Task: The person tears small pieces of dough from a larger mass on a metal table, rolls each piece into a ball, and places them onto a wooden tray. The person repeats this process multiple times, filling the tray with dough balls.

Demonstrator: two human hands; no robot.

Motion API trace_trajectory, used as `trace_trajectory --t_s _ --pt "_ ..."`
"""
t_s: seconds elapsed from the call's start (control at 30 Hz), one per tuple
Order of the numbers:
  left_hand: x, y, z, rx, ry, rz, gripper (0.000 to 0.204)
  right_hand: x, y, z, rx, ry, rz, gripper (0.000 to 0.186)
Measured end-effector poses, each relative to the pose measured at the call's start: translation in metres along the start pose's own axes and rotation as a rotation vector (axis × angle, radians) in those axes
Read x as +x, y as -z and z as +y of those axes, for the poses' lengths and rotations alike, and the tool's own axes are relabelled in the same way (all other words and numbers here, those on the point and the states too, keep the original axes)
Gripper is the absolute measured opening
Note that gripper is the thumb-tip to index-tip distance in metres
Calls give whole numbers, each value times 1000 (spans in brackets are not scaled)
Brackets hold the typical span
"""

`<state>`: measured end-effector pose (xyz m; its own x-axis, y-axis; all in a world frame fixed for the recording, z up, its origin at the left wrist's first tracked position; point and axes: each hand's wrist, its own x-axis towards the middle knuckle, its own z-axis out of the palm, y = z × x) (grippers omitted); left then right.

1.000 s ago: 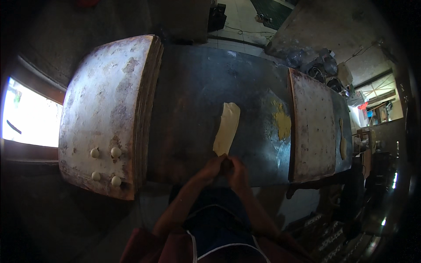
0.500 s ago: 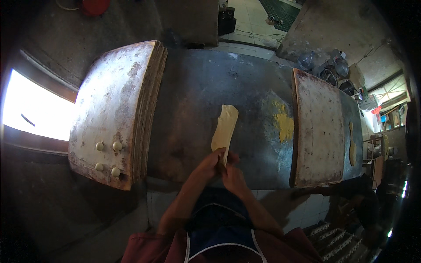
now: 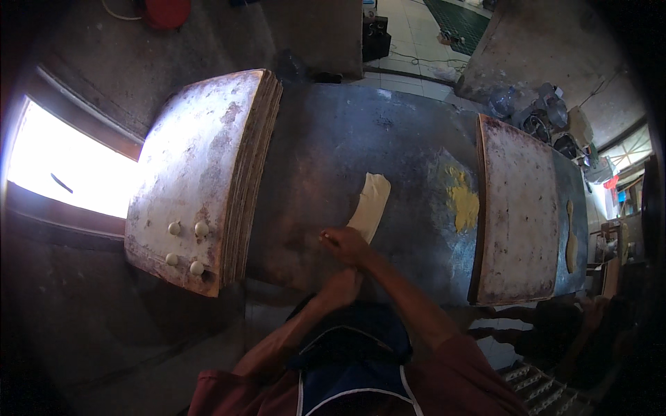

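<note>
A long pale dough strip (image 3: pixel 371 197) lies on the dark metal table (image 3: pixel 312 139), its near end hidden by my hands. My right hand (image 3: pixel 343 243) is curled closed over that end, reaching leftward; a tiny pale bit shows at its fingertips, too small to name. Just below it, nearer my body, my left hand (image 3: pixel 340 284) is closed, and what it holds is hidden. Several small pale dough balls (image 3: pixel 201 229) sit on the left stack of stained boards (image 3: pixel 180 159). A yellow smear (image 3: pixel 463 204) is on the metal right of the strip.
Another stained board (image 3: pixel 517 208) lies on the right, with a thin dough piece (image 3: pixel 571 243) beyond it. Pots and containers (image 3: pixel 538 111) stand behind the table's back right. A co-worker (image 3: pixel 555 333) in dark clothing is at lower right. A bright window (image 3: pixel 69 159) is on the left.
My right hand has moved up and left across the dough strip, while my left hand has dropped toward my body beneath it. The whole view has shifted slightly as the head moved.
</note>
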<state>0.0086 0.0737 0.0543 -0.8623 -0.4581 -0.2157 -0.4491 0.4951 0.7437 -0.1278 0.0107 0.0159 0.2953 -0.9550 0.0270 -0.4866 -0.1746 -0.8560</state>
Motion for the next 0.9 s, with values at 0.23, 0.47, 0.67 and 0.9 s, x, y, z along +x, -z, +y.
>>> trace_trajectory --t_s 0.23,0.47,0.67,0.9 --pt "-48 46 -11 133 -120 491 15 -102 -20 -2 -4 -37 472 25" --pt "4 52 -114 168 303 654 39 -163 13 25 -761 -200 524 24" --pt "23 13 -114 104 224 727 34 -150 -14 46 -557 -99 456 25" --pt "27 12 -112 65 251 913 23 -134 14 41 -538 -323 512 23"
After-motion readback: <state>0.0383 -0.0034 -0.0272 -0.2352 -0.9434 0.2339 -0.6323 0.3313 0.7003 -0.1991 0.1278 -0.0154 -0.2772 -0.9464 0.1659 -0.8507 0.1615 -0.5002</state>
